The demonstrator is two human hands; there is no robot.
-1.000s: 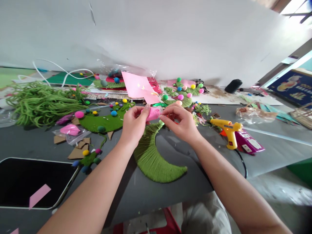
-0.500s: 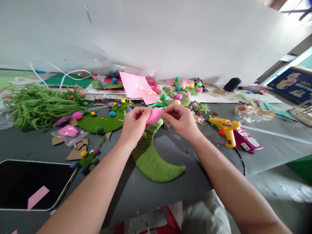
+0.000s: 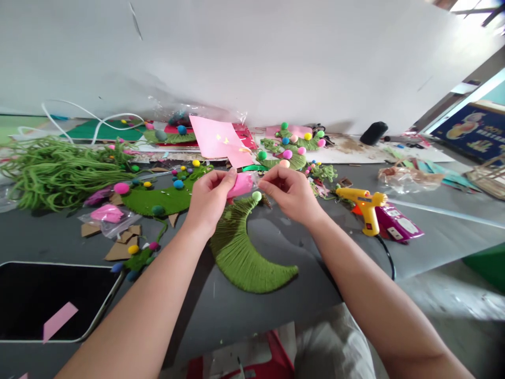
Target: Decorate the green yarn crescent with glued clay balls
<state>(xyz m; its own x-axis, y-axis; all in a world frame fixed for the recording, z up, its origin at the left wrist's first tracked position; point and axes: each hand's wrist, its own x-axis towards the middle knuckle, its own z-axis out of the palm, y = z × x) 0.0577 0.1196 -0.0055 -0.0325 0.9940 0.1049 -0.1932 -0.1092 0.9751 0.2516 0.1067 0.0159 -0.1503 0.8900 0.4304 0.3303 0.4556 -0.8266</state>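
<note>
My left hand point(image 3: 211, 200) pinches a small clear bag with bright pink material point(image 3: 240, 185) inside. Opposite it, my right hand point(image 3: 291, 192) has its fingertips closed on the bag's clear edge. Both hands are raised over the upper end of a crescent wrapped in green yarn point(image 3: 252, 258), which lies on the grey table. A pale green pompom point(image 3: 256, 196) sits at the crescent's upper tip, just below the bag.
A yellow glue gun point(image 3: 366, 208) rests on a purple packet point(image 3: 398, 223) at the right. Green yarn point(image 3: 67, 171), a green felt piece with pompoms point(image 3: 158, 200) and a dark tablet point(image 3: 55, 300) lie left. Pink paper point(image 3: 221, 139) stands behind my hands.
The pink bag and my left hand have shifted slightly left, and more of the bag's clear edge shows between my hands. The whole view has moved a little.
</note>
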